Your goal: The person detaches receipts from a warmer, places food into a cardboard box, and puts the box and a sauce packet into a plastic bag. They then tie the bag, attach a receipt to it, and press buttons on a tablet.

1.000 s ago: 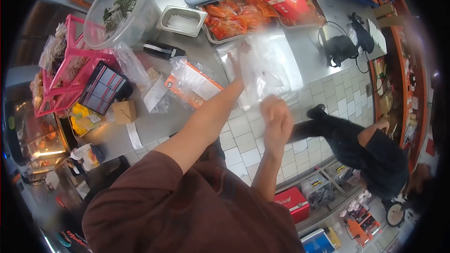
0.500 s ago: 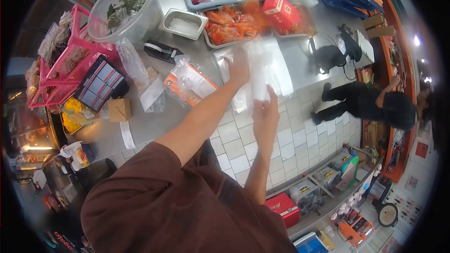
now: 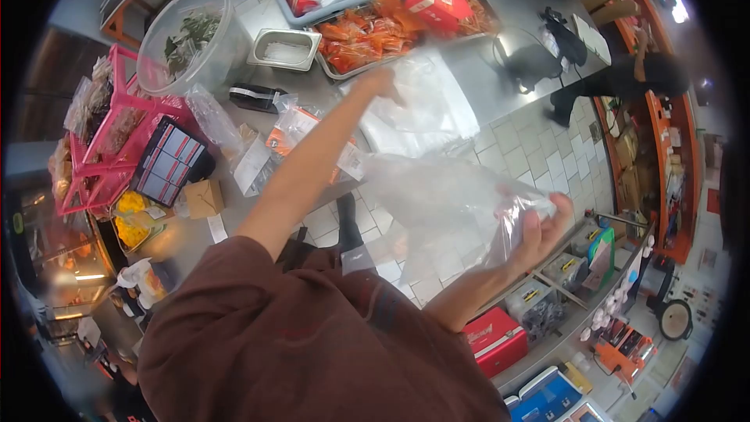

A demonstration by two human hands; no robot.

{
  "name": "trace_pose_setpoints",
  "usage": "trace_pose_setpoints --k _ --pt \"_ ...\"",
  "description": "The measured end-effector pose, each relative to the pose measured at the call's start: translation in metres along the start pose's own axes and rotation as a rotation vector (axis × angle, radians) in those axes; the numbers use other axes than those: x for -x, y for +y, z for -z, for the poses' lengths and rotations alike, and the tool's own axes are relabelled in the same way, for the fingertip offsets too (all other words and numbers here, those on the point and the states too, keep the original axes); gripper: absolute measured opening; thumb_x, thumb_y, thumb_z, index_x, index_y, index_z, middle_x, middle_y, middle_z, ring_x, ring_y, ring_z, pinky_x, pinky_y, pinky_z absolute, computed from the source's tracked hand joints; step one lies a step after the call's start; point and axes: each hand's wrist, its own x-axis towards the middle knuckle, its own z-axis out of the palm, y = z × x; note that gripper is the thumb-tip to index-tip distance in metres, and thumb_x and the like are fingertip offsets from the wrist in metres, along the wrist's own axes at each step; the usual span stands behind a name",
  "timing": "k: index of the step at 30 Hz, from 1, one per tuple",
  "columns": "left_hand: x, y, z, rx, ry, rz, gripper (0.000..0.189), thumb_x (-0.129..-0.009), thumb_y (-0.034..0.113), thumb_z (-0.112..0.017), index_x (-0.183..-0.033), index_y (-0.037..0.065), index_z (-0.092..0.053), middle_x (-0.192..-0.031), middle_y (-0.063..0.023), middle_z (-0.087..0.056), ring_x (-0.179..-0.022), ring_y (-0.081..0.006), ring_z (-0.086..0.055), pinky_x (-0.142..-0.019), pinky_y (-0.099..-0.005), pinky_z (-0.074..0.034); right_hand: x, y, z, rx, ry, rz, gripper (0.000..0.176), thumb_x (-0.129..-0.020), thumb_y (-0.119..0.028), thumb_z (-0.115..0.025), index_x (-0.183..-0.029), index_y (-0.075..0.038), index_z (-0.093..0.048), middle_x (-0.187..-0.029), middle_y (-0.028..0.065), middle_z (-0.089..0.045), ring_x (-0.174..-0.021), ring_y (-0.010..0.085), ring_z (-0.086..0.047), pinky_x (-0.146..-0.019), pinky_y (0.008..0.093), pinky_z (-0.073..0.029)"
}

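Observation:
A large clear plastic bag (image 3: pixel 437 195) hangs billowing over the counter edge and floor. My right hand (image 3: pixel 539 230) grips its right end, fingers curled around the film. At the counter, my left hand (image 3: pixel 381 86) lies at the left side of a stack of clear plastic bags (image 3: pixel 437 109), with thumb and fingers apart; the fingertips are somewhat blurred. Left of the stack is an orange-and-white packet (image 3: pixel 293 125) in clear wrap. Just beyond the stack stands a metal tray of orange-filled packets (image 3: pixel 363 39).
A red box (image 3: pixel 437 6) sits on the tray. A clear tub of leaves (image 3: pixel 187 39), small steel pan (image 3: pixel 284 50), tablet (image 3: pixel 172 160) and pink basket (image 3: pixel 117 133) line the counter's left. A person in dark clothes (image 3: pixel 609 82) is at the orange shelves.
My right hand has swung right and toward me, drawing a bag out from the stack, spread wide. My left hand stays by the stack. The other person has moved farther away.

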Motion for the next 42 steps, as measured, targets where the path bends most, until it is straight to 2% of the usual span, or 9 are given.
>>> trace_pose_setpoints --k 5,11,14,23,27,32,36,39,42 --pt "0.111 -0.001 0.033 0.213 0.796 -0.595 0.074 -0.073 0.045 -0.079 -0.134 0.011 -0.056 -0.122 -0.014 -0.065 -0.121 -0.0316 -0.056 -0.1 -0.0528 -0.043 -0.02 0.025 -0.007 -0.36 -0.283 -0.148 0.042 -0.083 -0.006 -0.068 -0.115 -0.008 -0.041 -0.07 0.009 -0.062 -0.052 0.0155 -0.061 -0.048 0.0313 -0.054" --pt "0.158 0.03 0.01 0.958 0.286 -0.844 0.077 -0.087 0.055 -0.065 -0.146 0.011 -0.043 -0.138 -0.0102 -0.057 -0.131 -0.0284 -0.049 -0.113 -0.05 -0.03 -0.045 0.034 -0.085 -0.834 -0.424 -0.46 0.041 -0.084 -0.001 -0.067 -0.113 -0.008 -0.04 -0.07 0.0067 -0.061 -0.039 0.0093 -0.05 -0.04 0.0237 -0.05" --pt "0.245 0.032 0.019 1.59 -0.697 -1.083 0.093 -0.078 0.058 -0.076 -0.144 0.001 -0.042 -0.133 -0.0144 -0.058 -0.129 -0.0228 -0.05 -0.11 -0.0418 -0.034 -0.056 0.033 -0.085 -0.517 -0.405 -0.528 0.04 -0.083 0.005 -0.062 -0.113 -0.008 -0.04 -0.061 -0.0005 -0.049 -0.037 0.0033 -0.039 -0.029 0.0182 -0.03" --pt "0.38 -0.047 -0.023 0.534 0.01 -0.545 0.066 -0.068 0.041 -0.088 -0.114 0.003 -0.061 -0.108 -0.0074 -0.063 -0.098 -0.0244 -0.061 -0.086 -0.0349 -0.046 -0.044 0.099 -0.108 -0.498 -0.664 -0.798 0.04 -0.083 0.005 -0.065 -0.109 -0.011 -0.039 -0.062 -0.0041 -0.044 -0.046 0.002 -0.037 -0.041 0.0171 -0.025" --pt "0.477 -0.112 0.0 1.154 -0.101 -0.623 0.073 -0.068 0.052 -0.086 -0.116 0.003 -0.06 -0.113 -0.0127 -0.066 -0.103 -0.0319 -0.064 -0.091 -0.0396 -0.049 0.016 0.061 -0.147 -0.778 -0.221 -0.84 0.038 -0.087 0.007 -0.06 -0.111 -0.011 -0.037 -0.061 -0.001 -0.046 -0.044 0.0041 -0.041 -0.038 0.0192 -0.031" --pt "0.534 -0.096 -0.063 2.941 0.818 -0.823 0.104 -0.066 0.057 -0.086 -0.142 -0.001 -0.044 -0.123 -0.0181 -0.062 -0.117 -0.0304 -0.06 -0.102 -0.0465 -0.046 0.049 0.06 -0.179 -1.489 -0.95 -0.919 0.041 -0.085 0.013 -0.055 -0.114 -0.01 -0.036 -0.077 0.0089 -0.059 -0.043 0.0078 -0.045 -0.037 0.0252 -0.038" --pt "0.564 -0.095 -0.133 1.698 0.481 0.251 0.116 -0.071 0.084 -0.06 -0.144 -0.003 -0.036 -0.117 -0.0247 -0.063 -0.112 -0.0385 -0.06 -0.103 -0.05 -0.044 0.084 0.046 -0.182 -1.132 -0.803 -0.954 0.045 -0.082 0.013 -0.053 -0.115 -0.013 -0.036 -0.093 0.0137 -0.061 -0.055 0.0078 -0.05 -0.045 0.024 -0.044" --pt "0.587 -0.122 -0.145 2.382 0.376 -0.775 0.094 -0.08 0.068 -0.067 -0.137 -0.004 -0.045 -0.106 -0.0216 -0.067 -0.102 -0.0334 -0.065 -0.099 -0.0462 -0.047 0.107 0.028 -0.196 -1.16 -0.794 -1.007 0.046 -0.081 0.013 -0.053 -0.114 -0.014 -0.037 -0.098 0.0149 -0.057 -0.057 0.0079 -0.048 -0.047 0.0232 -0.044" --pt "0.618 -0.132 -0.138 2.289 0.367 -0.291 0.072 -0.087 0.055 -0.066 -0.124 -0.005 -0.057 -0.097 -0.0178 -0.069 -0.093 -0.0297 -0.068 -0.095 -0.0452 -0.049 0.134 0.003 -0.213 -1.513 -0.878 -1.118 0.045 -0.079 0.014 -0.051 -0.111 -0.013 -0.037 -0.101 0.0156 -0.048 -0.058 0.0083 -0.045 -0.044 0.0207 -0.041"
